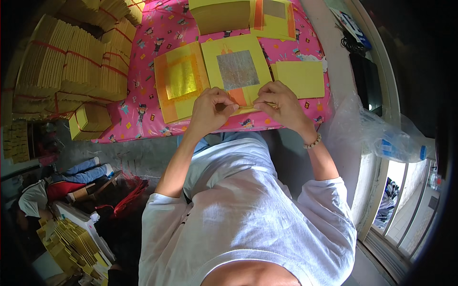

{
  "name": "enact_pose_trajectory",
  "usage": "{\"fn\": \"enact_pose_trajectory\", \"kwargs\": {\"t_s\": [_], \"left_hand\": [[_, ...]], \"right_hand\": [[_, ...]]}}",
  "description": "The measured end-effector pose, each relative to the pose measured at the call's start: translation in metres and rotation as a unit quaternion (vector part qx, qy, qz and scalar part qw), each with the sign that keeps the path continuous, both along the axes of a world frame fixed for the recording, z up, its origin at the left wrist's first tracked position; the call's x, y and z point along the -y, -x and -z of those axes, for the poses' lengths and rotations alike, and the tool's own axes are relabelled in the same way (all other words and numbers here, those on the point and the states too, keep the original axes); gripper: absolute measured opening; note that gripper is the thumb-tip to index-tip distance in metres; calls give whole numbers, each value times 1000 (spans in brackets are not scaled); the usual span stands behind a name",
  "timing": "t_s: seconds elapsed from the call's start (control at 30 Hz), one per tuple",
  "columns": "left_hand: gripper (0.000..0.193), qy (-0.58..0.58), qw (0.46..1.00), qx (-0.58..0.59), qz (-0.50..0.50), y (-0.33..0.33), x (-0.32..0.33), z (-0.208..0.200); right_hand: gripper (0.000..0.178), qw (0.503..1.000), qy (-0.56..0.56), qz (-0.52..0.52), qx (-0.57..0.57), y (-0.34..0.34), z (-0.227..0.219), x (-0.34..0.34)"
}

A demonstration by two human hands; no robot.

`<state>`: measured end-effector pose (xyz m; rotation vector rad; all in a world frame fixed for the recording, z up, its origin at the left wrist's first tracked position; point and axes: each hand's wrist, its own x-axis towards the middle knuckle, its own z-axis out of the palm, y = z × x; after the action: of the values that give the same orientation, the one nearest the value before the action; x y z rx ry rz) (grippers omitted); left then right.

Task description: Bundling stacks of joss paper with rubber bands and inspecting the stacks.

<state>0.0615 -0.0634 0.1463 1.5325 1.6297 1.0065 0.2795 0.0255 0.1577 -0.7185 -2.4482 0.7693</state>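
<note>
A yellow joss paper sheet [261, 59] with a silver foil square [237, 70] and an orange band lies before me at the table's near side. My left hand [212, 109] pinches its near edge just left of the orange band. My right hand [282, 106], a bead bracelet on its wrist, pinches the same edge on the right. The edge looks rolled or folded up between my fingertips, though the fingers partly hide it. Left of it lies a stack of joss paper with a gold foil square [181, 78]. Plain yellow paper [303, 78] lies to the right.
The table has a pink patterned cloth [148, 59]. Tall bundles of folded yellow paper [71, 57] tied with red string stand at left. A yellow block [219, 18] and more foil paper [275, 28] lie beyond. A plastic bag with a bottle [396, 148] hangs at right. Another person [36, 195] sits lower left.
</note>
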Motion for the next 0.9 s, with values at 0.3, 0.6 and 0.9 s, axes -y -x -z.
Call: {"fn": "enact_pose_trajectory", "kwargs": {"t_s": [0.3, 0.6, 0.9], "left_hand": [[9, 0, 1000, -16, 7, 0, -1, -4], [37, -135, 964, -220, 70, -15, -5, -23], [33, -263, 950, -166, -19, 8, -13, -43]], "right_hand": [[10, 999, -46, -6, -4, 2, -3, 1], [19, 977, -210, 15, 26, 20, -33, 4], [70, 938, 73, 195, -276, 30, -10, -15]]}}
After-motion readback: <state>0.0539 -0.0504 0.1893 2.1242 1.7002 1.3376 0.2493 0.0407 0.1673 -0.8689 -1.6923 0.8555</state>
